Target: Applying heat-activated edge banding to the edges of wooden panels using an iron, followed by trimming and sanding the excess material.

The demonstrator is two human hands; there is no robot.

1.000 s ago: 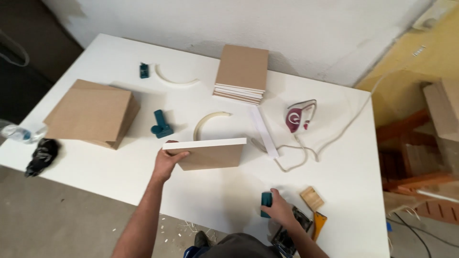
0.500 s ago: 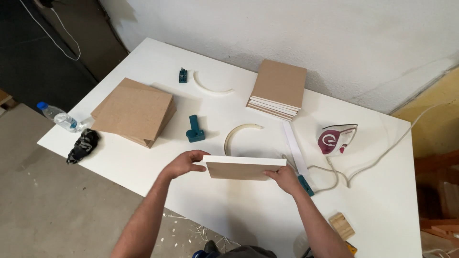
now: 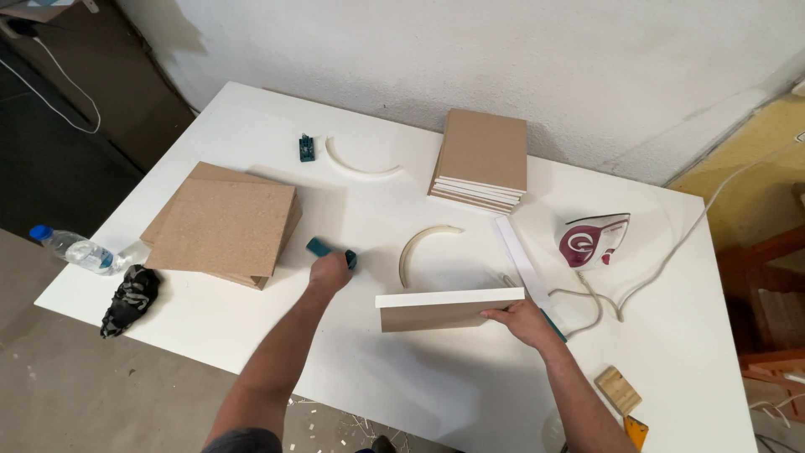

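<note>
My right hand (image 3: 520,321) holds a brown board with a white top edge (image 3: 444,309), standing on its edge on the white table (image 3: 402,386); a teal tool pokes out under that hand. My left hand (image 3: 329,272) is closed on a teal tool (image 3: 323,247) lying just right of a stack of brown boards (image 3: 222,225). A curved white strip (image 3: 418,249) lies behind the upright board.
A second stack of boards (image 3: 482,158) sits at the back, with a white strip (image 3: 518,258) and a maroon and white clothes iron (image 3: 594,240) with its cord to the right. Another teal tool (image 3: 307,148), a curved strip (image 3: 360,164), a water bottle (image 3: 77,250), a dark cloth (image 3: 127,299) and a wood block (image 3: 618,390) lie about.
My left hand has left the upright board and moved left to grasp the teal tool. My right hand now holds the board alone at its right end.
</note>
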